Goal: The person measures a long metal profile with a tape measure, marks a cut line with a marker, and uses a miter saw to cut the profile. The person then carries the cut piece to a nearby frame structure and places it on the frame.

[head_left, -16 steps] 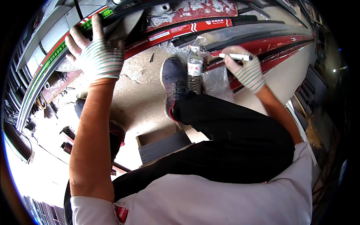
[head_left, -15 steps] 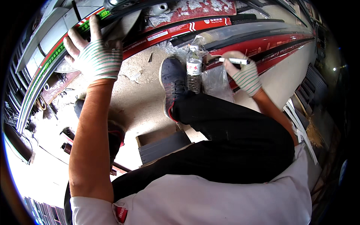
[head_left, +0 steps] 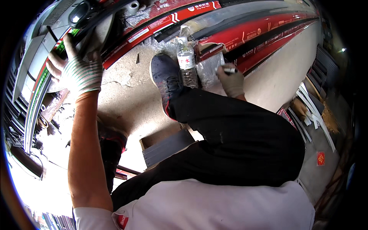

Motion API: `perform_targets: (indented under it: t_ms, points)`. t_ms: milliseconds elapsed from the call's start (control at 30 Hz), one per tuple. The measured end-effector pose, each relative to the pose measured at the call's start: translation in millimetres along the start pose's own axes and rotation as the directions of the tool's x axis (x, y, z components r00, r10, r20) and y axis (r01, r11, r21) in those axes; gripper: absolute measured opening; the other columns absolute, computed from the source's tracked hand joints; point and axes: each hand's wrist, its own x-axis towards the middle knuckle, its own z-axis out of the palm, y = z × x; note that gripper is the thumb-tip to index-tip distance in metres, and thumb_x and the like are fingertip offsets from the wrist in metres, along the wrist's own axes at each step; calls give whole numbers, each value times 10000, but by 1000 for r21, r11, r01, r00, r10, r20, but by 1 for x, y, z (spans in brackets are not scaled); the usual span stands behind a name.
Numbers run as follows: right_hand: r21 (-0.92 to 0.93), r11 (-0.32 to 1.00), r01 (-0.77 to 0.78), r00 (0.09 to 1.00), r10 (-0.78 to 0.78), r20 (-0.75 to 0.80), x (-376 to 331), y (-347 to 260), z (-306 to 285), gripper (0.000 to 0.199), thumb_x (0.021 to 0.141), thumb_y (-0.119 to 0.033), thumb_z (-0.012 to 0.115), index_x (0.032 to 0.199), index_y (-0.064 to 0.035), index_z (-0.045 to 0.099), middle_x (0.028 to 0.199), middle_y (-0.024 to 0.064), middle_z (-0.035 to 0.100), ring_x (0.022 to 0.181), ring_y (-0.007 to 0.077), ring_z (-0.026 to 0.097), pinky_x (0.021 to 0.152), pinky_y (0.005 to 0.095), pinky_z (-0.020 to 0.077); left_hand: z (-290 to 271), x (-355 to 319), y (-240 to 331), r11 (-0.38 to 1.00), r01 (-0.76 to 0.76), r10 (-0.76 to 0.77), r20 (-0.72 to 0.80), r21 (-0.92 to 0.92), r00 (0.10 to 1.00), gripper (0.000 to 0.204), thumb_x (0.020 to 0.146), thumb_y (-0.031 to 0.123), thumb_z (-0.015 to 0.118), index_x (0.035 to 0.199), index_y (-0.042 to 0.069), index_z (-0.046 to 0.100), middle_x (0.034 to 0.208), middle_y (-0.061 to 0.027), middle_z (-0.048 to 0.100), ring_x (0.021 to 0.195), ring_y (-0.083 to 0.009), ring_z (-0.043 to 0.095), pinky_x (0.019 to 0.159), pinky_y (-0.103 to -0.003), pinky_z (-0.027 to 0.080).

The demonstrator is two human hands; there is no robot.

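My left hand, in a white knit glove with green stripes, has its fingers stretched out and spread. Its fingertips rest on a long strip with red and green markings, which bends along the left side. The green part of the strip partly hides under those fingers. In my gloved right hand a white marker pen is gripped, held above the floor beside my right knee. Close to that hand lies clear plastic wrap. A clear water bottle stands between the wrap and my dark shoe.
Long red-wrapped profiles run across the far side. A dark machine sits at the far left. Behind my feet is a dark grey box-like piece. White strips and dark profile pieces lie at the right.
My right hand with the marker has come lower and nearer my knee. My left hand stays on the strip. The whole view has shifted, with most far things now further left and higher.
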Motion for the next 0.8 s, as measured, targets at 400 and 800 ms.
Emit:
perform_targets:
  t_ms: [400, 800]
  points:
    - [45, 999, 30, 1000, -30, -1, 6, -22, 7, 326, 869, -383, 713, 955, -70, 734, 855, 154, 760, 803, 310, 748, 767, 411, 578, 1, 1, 1, 1000, -12, 13, -10, 21, 1000, 906, 789, 451, 796, 1587, 326, 386, 1581, -378, 248, 1446, -611, 241, 1141, -700, 319]
    - [444, 888, 124, 991, -91, -95, 17, -48, 9, 131, 939, -124, 732, 1017, -19, 738, 816, 54, 743, 685, 97, 666, 619, 274, 544, 0, -2, -1, 999, -34, 34, -40, 10, 999, 903, 805, 457, 782, 1601, 324, 378, 1586, -386, 261, 1455, -611, 241, 1162, -681, 307]
